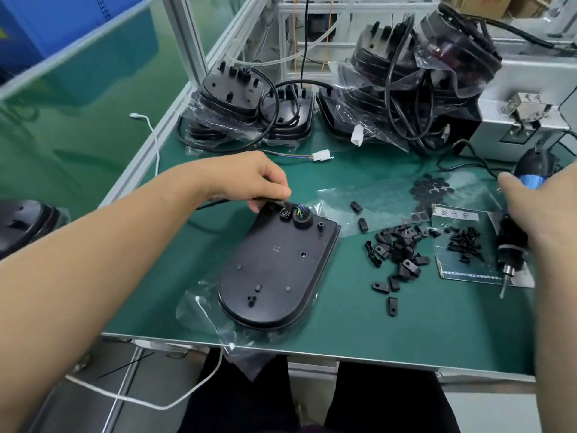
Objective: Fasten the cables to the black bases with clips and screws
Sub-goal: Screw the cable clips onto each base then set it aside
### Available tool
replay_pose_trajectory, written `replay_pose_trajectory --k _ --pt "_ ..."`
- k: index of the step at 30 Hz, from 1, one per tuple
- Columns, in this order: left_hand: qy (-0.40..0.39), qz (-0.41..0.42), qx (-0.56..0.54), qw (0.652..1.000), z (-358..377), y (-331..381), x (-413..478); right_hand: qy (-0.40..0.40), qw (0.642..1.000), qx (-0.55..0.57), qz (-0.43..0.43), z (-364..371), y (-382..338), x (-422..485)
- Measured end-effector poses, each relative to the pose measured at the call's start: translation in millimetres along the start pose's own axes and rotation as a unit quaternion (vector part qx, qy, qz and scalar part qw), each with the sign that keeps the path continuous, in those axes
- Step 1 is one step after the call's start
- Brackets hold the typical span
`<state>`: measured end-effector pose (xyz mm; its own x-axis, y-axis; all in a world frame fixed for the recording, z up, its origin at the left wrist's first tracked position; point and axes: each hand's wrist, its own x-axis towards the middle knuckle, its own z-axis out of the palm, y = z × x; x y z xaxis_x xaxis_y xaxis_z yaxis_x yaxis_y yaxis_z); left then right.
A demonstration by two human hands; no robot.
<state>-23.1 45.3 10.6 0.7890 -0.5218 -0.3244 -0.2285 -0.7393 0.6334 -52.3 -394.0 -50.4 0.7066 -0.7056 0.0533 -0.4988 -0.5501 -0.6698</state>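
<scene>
- Head view: a flat, oblong black plastic base (274, 267) lies on a crumpled clear plastic bag (199, 304) near the front edge of the green-matted surface (374, 323).
- The left hand (259, 179) reaches over the base's far end with its fingers curled. It pinches a thin black cable (215, 203) just beside the round boss where coloured wires (299, 211) enter the base.
- The right hand (537, 207) is wrapped round a black electric screwdriver with a blue band (509, 245). The bit points down and toward the person, over a printed card (452, 273).
- A loose heap of small black plastic clips (399, 251) sits on the surface between the base and the card, and a few lie apart from it.
- Small black screws (462, 242) are scattered on the card.
- Round black pads (431, 189) lie in a clear bag behind the clips.
- At the back stand stacks of bagged black bases with coiled cables (237, 101). A white connector (321, 156) lies on the surface in front of them.
- A grey metal machine (524, 114) stands at the far right.
</scene>
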Motion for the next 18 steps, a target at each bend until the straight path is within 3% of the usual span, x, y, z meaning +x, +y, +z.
replay_pose_trajectory --k 2,4,6,8,10,14,18 --pt "0.007 0.006 0.031 0.999 2.1 0.5 -1.5 0.041 0.994 0.029 -0.096 -1.6 -24.2 -29.7" --pt "-0.003 0.007 -0.014 1.0 0.4 -0.8 -6.3 0.053 0.969 0.067 -0.232 2.2 -57.0 -76.0" --pt "-0.044 -0.004 -0.087 0.995 -3.7 -5.2 -15.1 -0.046 0.938 0.109 -0.326 14.3 -87.6 -133.3" --pt "-0.085 -0.01 -0.117 0.989 -5.0 -11.0 -20.9 -0.199 0.91 0.121 -0.344 29.8 -104.1 -186.7" --pt "-0.084 -0.002 -0.12 0.989 -1.0 -14.9 -22.3 -0.29 0.891 0.095 -0.335 46.6 -110.5 -220.9" --pt "-0.073 0.008 -0.147 0.986 0.7 -19.1 -23.4 -0.325 0.885 0.044 -0.33 68.2 -112.7 -233.1" --pt "-0.077 0.012 -0.142 0.987 -0.3 -21.3 -22.9 -0.361 0.87 0.068 -0.33 70.8 -115.6 -220.6"
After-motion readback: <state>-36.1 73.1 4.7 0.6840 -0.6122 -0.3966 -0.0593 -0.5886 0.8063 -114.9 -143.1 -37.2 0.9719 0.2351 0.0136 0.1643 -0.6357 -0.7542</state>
